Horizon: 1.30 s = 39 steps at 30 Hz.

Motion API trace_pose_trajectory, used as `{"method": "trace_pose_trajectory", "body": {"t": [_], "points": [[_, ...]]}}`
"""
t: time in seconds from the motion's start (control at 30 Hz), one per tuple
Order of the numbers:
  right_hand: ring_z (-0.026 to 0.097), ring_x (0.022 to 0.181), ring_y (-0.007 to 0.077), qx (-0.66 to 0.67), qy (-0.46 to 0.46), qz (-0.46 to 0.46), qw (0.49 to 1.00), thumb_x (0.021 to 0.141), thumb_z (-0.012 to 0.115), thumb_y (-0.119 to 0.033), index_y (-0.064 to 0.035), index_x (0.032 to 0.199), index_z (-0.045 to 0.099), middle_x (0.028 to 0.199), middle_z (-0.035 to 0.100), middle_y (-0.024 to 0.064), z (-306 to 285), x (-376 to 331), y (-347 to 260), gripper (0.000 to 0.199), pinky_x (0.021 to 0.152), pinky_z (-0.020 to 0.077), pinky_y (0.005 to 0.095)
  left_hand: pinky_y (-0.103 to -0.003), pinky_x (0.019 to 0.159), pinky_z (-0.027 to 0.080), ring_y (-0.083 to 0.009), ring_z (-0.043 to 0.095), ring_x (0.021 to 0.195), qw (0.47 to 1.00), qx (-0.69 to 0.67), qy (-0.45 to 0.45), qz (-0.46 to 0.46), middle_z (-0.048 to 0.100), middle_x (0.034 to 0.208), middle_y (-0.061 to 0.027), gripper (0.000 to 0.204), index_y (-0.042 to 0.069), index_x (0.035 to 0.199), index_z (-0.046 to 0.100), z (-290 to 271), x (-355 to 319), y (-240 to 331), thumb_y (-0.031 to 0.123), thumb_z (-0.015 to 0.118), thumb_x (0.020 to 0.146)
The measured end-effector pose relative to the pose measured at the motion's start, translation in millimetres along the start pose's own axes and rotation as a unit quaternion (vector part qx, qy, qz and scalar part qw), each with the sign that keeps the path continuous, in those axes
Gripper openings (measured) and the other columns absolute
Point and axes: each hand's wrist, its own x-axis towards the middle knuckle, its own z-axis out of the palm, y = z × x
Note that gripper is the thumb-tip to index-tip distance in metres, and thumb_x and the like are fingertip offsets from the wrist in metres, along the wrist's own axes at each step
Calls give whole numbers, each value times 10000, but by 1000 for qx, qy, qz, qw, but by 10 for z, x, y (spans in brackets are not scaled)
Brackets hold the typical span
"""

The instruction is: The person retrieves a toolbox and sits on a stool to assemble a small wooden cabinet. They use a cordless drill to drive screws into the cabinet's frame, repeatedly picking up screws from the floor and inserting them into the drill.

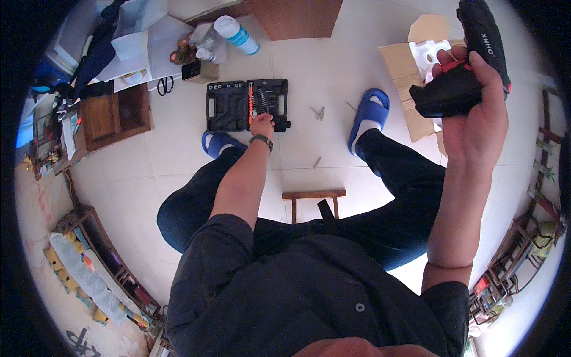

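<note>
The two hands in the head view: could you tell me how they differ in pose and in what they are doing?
The right hand is raised high and closed around a black cordless drill; the left hand reaches down to the open black tool case on the floor. The left wrist wears a watch; the right shows none. Both are bare.

- The power drill (470,65) is black, with a red trigger bit
- tool case (247,105) on the floor is black too, with an orange strip of bits down the middle
- slippers (369,113) are bright blue, socks white
- trousers (392,196) dark navy, shirt charcoal grey
- floor tiles (321,65) plain off-white
- cardboard box (404,77) tan, white foam inside
- little stool (314,195) brown wood
</note>
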Motion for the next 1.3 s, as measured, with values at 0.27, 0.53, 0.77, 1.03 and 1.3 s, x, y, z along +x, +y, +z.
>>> {"method": "trace_pose_trajectory", "body": {"t": [0.27,0.53,0.77,1.03,1.3], "points": [[664,950,280,1,-17,-11,1000,892,639,-134,83,1098,606,998,656,169,-25,-2,3,301,870,535,394,-305,449,446,-164,574,539,997,23,65,29,621,669,-38,40,78,835,693,-627,245,-189,51,681,862],[663,949,282,7,-25,-14,1000,899,633,-127,85,1084,608,993,655,168,-22,-1,2,282,869,535,395,-314,515,492,-179,600,562,998,38,-50,22,657,704,-43,47,87,806,724,-748,400,-300,69,687,830],[660,968,277,0,-34,-1,999,906,625,-137,81,1078,615,1001,656,164,-42,36,52,278,876,534,395,-345,638,543,-224,680,678,882,378,35,281,707,756,-65,72,87,857,717,-743,671,-751,151,706,827],[661,967,281,5,-35,1,999,910,619,-148,73,1083,618,1006,659,154,-30,11,34,280,878,533,397,-402,743,557,-288,704,803,792,522,21,315,732,844,-75,111,151,870,736,-545,156,-313,242,679,841],[652,974,281,0,-39,4,999,913,609,-149,72,1090,615,1013,656,156,-28,21,24,284,890,522,393,-421,751,557,-315,702,834,901,386,34,194,733,880,-103,159,141,904,760,-499,574,-292,251,664,841]]}}
